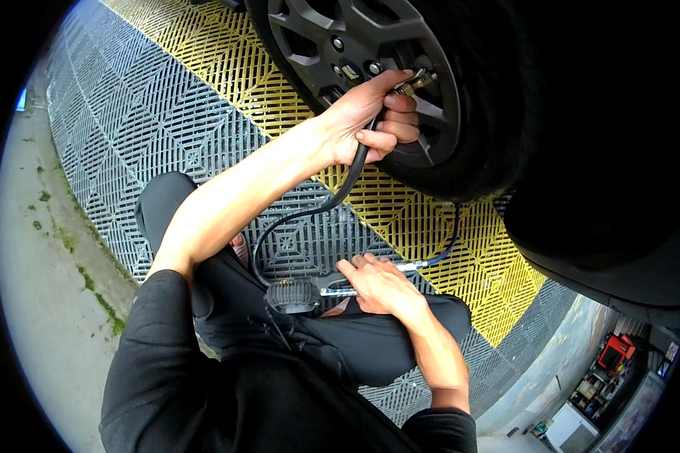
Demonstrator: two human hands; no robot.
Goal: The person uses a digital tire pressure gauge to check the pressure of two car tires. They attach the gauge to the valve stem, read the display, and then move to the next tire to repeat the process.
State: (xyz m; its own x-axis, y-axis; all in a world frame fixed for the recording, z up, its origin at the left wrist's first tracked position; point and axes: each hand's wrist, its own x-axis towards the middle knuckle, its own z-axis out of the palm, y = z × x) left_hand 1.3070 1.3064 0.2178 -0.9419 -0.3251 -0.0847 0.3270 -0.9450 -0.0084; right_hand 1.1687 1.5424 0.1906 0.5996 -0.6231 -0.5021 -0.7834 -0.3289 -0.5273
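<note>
- In the upper middle, the wheel (357, 51) is dark grey with bright silver nuts (338, 44); its tyre (491, 136) is black.
- My hose (353, 177) is black at mid-frame, ending above in a brass-gold fitting (408, 88).
- Right of centre, a thinner tube (453, 234) runs blue from a silver connector (410, 266).
- The gauge (293, 294) below centre is blackish, its lever (338, 292) silver.
- Under me, grey slatted floor tiles (113, 106) make nested diamonds, crossed diagonally by a yellow band (196, 38) of the same lattice.
- My shirt (279, 415) and trousers (363, 351), lower middle, are plain black.
- Far left, green moss (117, 325) flecks grey concrete (45, 279).
</note>
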